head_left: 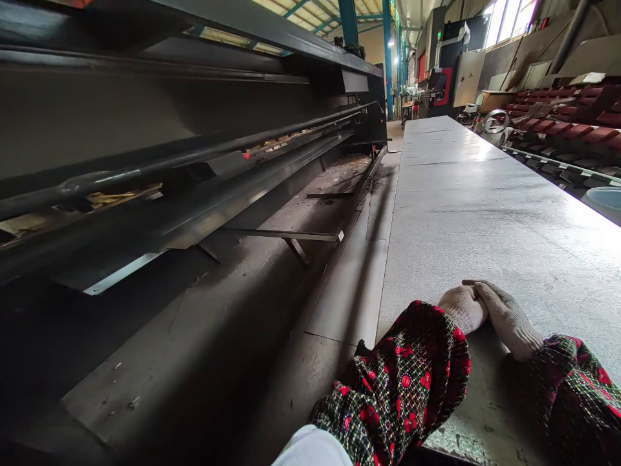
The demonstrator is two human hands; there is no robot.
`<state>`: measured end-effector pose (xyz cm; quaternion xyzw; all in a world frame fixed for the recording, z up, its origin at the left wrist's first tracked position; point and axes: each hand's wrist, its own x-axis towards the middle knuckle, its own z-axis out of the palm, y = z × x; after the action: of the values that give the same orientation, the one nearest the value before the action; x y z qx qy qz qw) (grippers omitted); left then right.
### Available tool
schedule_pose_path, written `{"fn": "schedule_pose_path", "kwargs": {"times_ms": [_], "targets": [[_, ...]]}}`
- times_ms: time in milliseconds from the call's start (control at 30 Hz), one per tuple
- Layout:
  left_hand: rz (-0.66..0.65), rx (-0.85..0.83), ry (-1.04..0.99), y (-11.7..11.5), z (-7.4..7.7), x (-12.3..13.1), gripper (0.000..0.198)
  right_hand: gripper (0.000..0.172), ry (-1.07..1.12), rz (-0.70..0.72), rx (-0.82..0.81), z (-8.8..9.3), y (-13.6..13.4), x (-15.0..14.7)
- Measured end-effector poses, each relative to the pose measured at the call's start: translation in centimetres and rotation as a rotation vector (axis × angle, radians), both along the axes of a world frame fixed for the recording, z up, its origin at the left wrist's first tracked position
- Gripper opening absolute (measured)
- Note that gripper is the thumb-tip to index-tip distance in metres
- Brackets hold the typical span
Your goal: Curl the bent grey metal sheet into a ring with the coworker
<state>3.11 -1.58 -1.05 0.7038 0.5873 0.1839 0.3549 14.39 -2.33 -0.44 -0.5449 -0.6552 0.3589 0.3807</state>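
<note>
My two hands, both in pale knitted gloves, are laid one over the other near the close end of a long grey metal sheet (451, 207). My left hand (462, 307) is underneath, with its fingers hidden by the other. Across it lies my right hand (507, 317), its visible fingers stretched out and resting on the left glove. No object shows in either hand. Dark sleeves with red flowers (402, 375) cover both forearms, which lean over the sheet's near edge.
A long black machine (194, 116) runs along the left, with a bracket (291, 234) sticking out low over the floor (204, 349). Thin flat sheets (352, 285) lie beside the stack. Stacked dark red parts (572, 129) and a blue tub (604, 197) stand right.
</note>
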Motion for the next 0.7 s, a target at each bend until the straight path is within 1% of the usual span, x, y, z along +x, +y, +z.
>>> {"fn": "schedule_pose_path", "kwargs": {"times_ms": [100,233,533,700], "targets": [[-0.018,0.001,0.003,0.12,-0.18,0.01,0.045,0.042,0.013,-0.012,-0.009,0.2,-0.1,-0.1],[-0.005,0.011,0.011,0.16,-0.31,0.07,0.045,0.043,0.008,-0.011,-0.012,0.35,-0.15,-0.19],[-0.011,0.005,0.014,-0.07,0.06,-0.04,0.046,0.042,0.013,-0.012,-0.003,0.05,-0.09,-0.1],[-0.02,-0.004,-0.011,0.01,-0.02,-0.04,0.046,0.042,0.01,-0.012,0.013,0.04,-0.09,-0.09]]}}
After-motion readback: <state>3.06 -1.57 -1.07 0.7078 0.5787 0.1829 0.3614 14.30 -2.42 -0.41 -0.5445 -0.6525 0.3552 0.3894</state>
